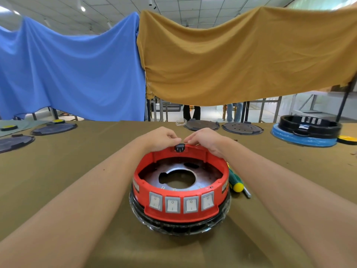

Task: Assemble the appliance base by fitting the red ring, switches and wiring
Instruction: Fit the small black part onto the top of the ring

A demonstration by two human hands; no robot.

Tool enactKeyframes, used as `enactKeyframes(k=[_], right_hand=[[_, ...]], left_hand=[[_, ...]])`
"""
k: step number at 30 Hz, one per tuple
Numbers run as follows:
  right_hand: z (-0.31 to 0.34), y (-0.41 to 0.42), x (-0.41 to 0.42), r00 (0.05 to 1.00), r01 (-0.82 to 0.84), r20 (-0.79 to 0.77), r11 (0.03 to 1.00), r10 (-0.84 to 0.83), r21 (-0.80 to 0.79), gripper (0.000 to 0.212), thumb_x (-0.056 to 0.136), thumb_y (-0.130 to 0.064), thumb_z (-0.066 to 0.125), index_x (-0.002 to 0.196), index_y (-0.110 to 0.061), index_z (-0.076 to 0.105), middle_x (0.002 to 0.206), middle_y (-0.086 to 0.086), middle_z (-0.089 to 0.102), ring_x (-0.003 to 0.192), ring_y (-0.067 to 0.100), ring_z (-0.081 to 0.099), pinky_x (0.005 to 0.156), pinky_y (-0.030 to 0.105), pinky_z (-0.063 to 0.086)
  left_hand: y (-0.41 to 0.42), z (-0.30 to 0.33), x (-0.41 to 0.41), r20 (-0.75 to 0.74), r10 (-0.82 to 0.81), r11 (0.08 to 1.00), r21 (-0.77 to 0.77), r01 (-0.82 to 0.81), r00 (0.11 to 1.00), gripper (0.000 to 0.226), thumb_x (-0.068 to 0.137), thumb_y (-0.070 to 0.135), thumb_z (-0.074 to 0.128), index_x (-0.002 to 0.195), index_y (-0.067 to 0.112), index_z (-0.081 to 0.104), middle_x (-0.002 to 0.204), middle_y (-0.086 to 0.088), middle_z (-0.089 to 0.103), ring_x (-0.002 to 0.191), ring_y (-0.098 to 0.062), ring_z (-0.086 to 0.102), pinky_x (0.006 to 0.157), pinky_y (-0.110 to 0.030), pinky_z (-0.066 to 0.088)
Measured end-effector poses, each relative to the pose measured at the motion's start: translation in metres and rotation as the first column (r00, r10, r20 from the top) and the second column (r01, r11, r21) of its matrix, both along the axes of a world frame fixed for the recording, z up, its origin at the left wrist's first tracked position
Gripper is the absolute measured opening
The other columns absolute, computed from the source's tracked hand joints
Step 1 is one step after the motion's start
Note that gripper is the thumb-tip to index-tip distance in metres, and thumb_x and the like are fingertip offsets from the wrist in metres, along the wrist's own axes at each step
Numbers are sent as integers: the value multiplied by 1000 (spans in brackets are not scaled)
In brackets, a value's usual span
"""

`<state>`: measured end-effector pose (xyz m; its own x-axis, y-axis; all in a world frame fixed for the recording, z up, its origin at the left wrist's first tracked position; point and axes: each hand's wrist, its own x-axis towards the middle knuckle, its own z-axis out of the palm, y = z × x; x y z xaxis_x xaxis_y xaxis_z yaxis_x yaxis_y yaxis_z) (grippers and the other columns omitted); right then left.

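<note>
The red ring (143, 192) sits on a black appliance base (179, 228) in the middle of the table. Several grey rocker switches (172, 204) line its near face. Inside lies a brown metal plate (207, 176) with a round hole. A small black socket (179, 147) sits in the ring's far wall. My left hand (160, 139) pinches the socket from the left with curled fingers. My right hand (205, 141) rests over the ring's far rim, fingertips at the socket's right side. No wiring shows.
A green-and-yellow screwdriver (234, 180) lies just right of the ring. Dark round lids (54, 129) lie far left and at the far edge (242, 128). Far right stands a black base on a blue ring (307, 139). Blue and mustard cloths hang behind.
</note>
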<state>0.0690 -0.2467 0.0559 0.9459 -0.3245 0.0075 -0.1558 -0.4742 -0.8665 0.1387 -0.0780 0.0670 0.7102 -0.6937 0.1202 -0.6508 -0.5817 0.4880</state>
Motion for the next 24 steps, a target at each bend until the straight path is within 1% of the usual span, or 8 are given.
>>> enactKeyframes(k=[2,4,7,10,13,16,19,24], right_hand=[[1,0,-1,1000,-11,-11,1000,11,-23,33,86,4,55,102,-14,78,88,-9,70,87,9,62,76,22,48],[1,1,0,999,-28,-20,998,27,-53,36,87,6,52,102,-15,77,88,-9,70,82,6,60,66,18,43],[1,0,4,997,-58,-53,994,53,-92,41,89,6,48,104,-17,77,105,2,72,92,15,62,82,27,46],[2,-3,13,991,-91,-112,989,77,-119,42,92,5,45,109,-19,75,116,7,68,105,24,61,93,37,49],[1,-6,18,980,-147,-155,978,124,-148,43,94,3,43,114,-19,74,121,10,66,112,30,61,102,46,49],[0,-6,22,981,-172,-135,953,142,-250,44,90,3,42,99,-23,76,114,10,68,106,29,62,96,42,52],[-3,-7,24,982,-170,-115,963,149,-210,46,86,5,41,78,-29,72,105,7,70,100,26,65,88,37,54],[-2,-7,25,979,-180,-129,969,160,-169,45,84,4,44,71,-29,71,102,9,71,97,29,67,86,38,56]], left_hand=[[-7,7,3,-92,36,997,76,-29,995,14,94,40,65,94,26,68,100,7,64,109,-19,60,102,-37,45],[-11,13,5,-259,97,987,146,-61,961,15,94,41,66,93,27,68,108,3,65,110,-22,59,106,-45,45],[-16,23,8,-468,181,964,257,-62,865,17,96,41,62,93,24,66,119,-5,61,106,-22,56,105,-48,45],[-22,29,14,-487,241,937,342,-71,839,21,94,42,64,100,22,66,131,-5,55,118,-24,50,111,-53,39],[-30,34,18,-491,296,912,399,-91,819,43,93,39,66,128,16,60,136,-3,52,123,-25,51,100,-53,45],[-42,42,19,-397,323,864,494,-96,859,46,94,33,65,135,12,57,135,-3,54,121,-22,54,93,-49,49],[-49,47,19,-339,316,824,561,-79,886,44,96,31,63,134,9,59,136,-3,56,109,-18,55,95,-46,52],[-57,45,20,-319,309,787,615,-53,896,44,99,30,57,135,5,56,140,-9,56,114,-20,56,101,-50,50]])
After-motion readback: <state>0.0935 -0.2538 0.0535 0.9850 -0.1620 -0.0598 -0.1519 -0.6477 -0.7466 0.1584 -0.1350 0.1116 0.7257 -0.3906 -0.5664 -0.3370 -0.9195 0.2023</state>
